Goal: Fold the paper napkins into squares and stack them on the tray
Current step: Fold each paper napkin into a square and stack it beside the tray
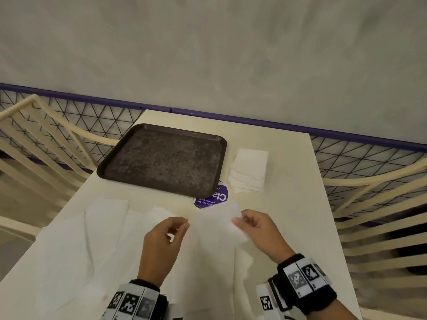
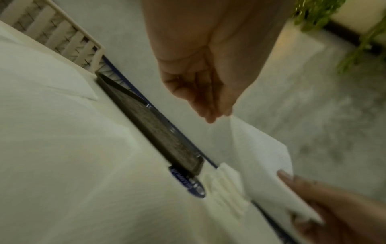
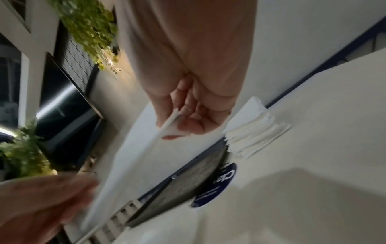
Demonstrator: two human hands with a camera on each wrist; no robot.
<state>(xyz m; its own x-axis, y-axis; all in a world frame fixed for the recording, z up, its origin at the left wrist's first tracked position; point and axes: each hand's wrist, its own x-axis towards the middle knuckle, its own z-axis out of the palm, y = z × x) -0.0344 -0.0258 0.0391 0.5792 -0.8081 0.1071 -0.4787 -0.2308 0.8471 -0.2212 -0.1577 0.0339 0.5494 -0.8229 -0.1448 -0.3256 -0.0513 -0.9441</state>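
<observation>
— Two hands on one napkin [image 1: 215, 218]: the left hand [image 1: 161, 241] pinches its left corner between thumb and fingertips, and the right hand [image 1: 258, 232] pinches its right edge the same way.

— Where is it, measured from the tray [image 1: 161, 135]?

— On the near side of the tray, lifted off the table [image 1: 288, 215], with the sheet hanging slack between the two pinches. Its top edge partly covers a round blue sticker [image 1: 213, 197] that peeks from under the tray's near right corner.

— Any more paper?

— A stack of folded napkins [image 1: 249, 172] lies just right of the tray, not on it. Unfolded napkins [image 1: 87, 239] are spread flat near and left of the tray. The tray's dark surface holds no napkins.

— And beyond the tray?

— A wire fence [image 1: 92, 116] with a purple rail.
</observation>
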